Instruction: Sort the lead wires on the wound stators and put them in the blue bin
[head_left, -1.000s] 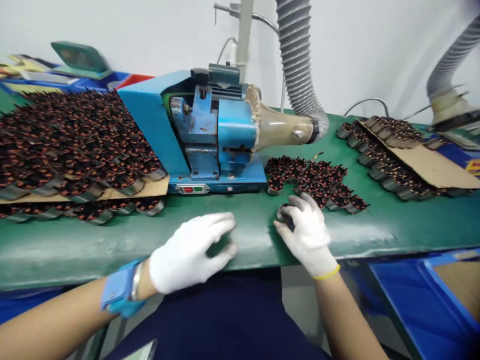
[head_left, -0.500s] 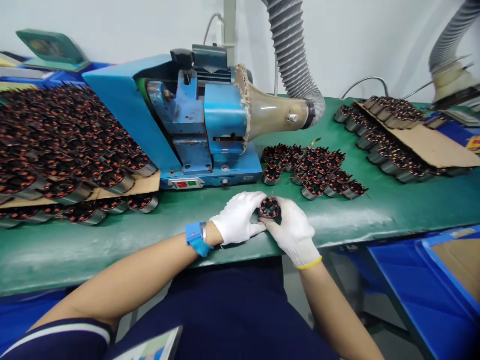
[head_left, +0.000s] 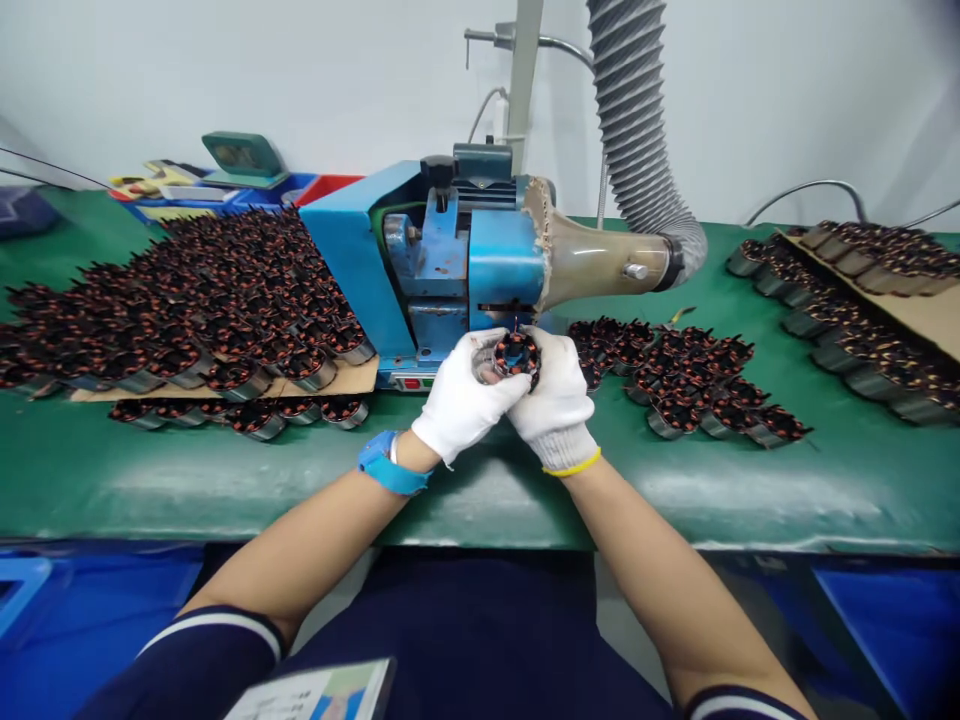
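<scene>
Between my two white-gloved hands is a motor stator, a ring with copper windings and a thin wire standing up from its far edge. My left hand grips it from the left, thumb across its near side. Around its right side closes my right hand; some of those fingers are hidden. Right behind the stator stands a blue machine, whose dark slot is just beyond the wire.
Many stators crowd cardboard at the left. Several more sit on the green mat at the right, and others stand farther right. A grey hose runs up from the machine's funnel.
Both hands have carried the stator away from the bench's near edge, up to the front of the blue machine. The camera view has shifted and levelled.
</scene>
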